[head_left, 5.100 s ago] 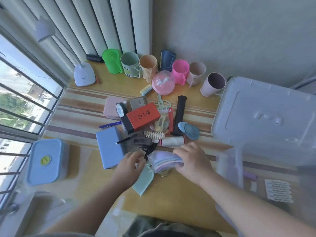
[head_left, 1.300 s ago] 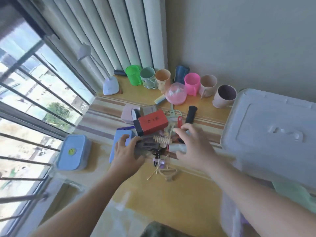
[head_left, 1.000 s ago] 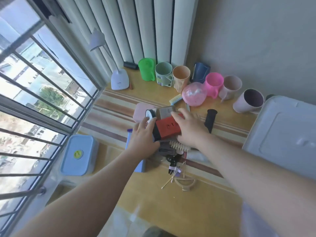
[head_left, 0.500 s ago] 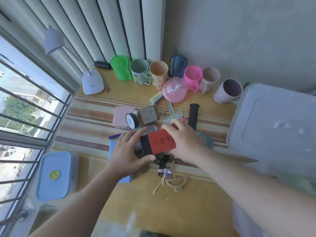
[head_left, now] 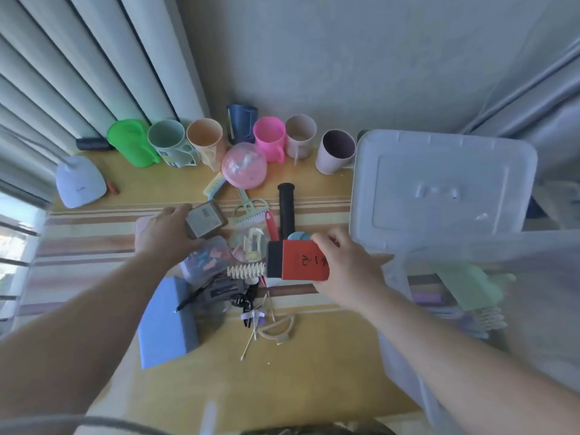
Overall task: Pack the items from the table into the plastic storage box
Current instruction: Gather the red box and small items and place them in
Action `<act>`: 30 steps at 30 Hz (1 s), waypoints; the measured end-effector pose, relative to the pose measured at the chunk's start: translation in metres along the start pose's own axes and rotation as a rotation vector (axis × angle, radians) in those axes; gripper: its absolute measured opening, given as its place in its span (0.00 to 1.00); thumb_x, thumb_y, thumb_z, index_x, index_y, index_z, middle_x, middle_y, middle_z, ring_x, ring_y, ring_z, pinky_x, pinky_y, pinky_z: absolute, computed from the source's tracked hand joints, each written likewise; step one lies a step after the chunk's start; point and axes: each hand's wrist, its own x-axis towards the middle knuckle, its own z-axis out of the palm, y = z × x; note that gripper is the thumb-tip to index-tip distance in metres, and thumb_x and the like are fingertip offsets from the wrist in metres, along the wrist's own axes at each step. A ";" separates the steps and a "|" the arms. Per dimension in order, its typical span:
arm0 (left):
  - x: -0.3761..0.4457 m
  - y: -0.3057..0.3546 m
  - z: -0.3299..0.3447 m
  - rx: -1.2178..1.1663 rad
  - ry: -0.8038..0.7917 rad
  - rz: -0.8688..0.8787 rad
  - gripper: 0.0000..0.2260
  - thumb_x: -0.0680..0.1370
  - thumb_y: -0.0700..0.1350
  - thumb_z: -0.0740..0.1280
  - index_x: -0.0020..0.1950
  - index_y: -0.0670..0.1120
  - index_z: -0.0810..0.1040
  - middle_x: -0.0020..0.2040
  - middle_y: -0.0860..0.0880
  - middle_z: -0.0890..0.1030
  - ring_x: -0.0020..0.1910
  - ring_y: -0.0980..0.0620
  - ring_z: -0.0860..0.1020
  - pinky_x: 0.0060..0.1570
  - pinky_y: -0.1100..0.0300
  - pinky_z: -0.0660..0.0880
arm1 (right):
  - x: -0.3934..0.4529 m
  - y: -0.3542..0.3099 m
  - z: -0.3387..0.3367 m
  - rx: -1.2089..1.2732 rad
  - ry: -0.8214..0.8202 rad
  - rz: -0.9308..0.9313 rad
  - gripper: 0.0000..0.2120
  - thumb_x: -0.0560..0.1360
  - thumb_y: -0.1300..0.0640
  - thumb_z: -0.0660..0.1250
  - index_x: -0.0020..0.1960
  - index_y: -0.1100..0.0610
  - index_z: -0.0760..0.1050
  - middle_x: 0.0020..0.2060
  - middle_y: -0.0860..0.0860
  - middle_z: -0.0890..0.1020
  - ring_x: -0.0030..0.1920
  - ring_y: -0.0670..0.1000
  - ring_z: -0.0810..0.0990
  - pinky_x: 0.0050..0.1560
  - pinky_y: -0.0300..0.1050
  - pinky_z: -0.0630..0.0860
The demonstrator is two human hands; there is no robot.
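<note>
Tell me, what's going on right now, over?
Right hand grips red and black box, beside storage box. Left hand grips brown box. Lid leans over the storage box's far side.

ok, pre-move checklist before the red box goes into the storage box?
1. Right hand grips the red and black box: ok.
2. Box lifted off the pile: cannot tell; the cream spiral hair clip sits right at its black end.
3. Storage box open: ok; its lid stands propped behind it.
4. Room inside: ok; a green item and some purple ones show through the wall, with space left.
5. Path to the opening: ok; nothing between the hand and the near rim.
6. Left hand out of the way: ok; it holds the brown box on the far side of the pile.
</note>
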 end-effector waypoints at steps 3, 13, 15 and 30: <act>-0.022 0.014 -0.014 -0.019 0.116 0.025 0.36 0.67 0.59 0.75 0.73 0.53 0.69 0.59 0.43 0.79 0.55 0.37 0.78 0.55 0.44 0.74 | 0.000 -0.002 0.005 0.031 0.009 -0.020 0.34 0.70 0.48 0.78 0.71 0.41 0.64 0.62 0.45 0.69 0.51 0.54 0.79 0.36 0.48 0.79; -0.134 0.102 -0.064 -0.469 0.307 0.217 0.26 0.69 0.57 0.78 0.65 0.59 0.78 0.56 0.55 0.79 0.51 0.54 0.78 0.52 0.57 0.76 | -0.035 0.000 -0.059 0.093 0.119 -0.120 0.35 0.68 0.50 0.80 0.70 0.42 0.67 0.61 0.42 0.67 0.50 0.50 0.77 0.39 0.51 0.80; -0.152 0.118 -0.079 -0.582 0.235 0.195 0.24 0.69 0.55 0.79 0.63 0.63 0.78 0.51 0.58 0.81 0.47 0.56 0.79 0.50 0.58 0.75 | -0.059 0.015 -0.083 0.124 0.142 -0.129 0.35 0.68 0.49 0.80 0.70 0.41 0.68 0.61 0.41 0.67 0.51 0.49 0.78 0.40 0.49 0.80; -0.234 0.398 -0.005 -0.520 -0.194 0.558 0.30 0.66 0.55 0.78 0.66 0.65 0.74 0.57 0.60 0.77 0.54 0.61 0.77 0.55 0.72 0.72 | -0.232 0.317 -0.107 -0.025 -0.314 0.214 0.35 0.65 0.51 0.76 0.65 0.39 0.62 0.61 0.44 0.64 0.48 0.51 0.80 0.48 0.53 0.82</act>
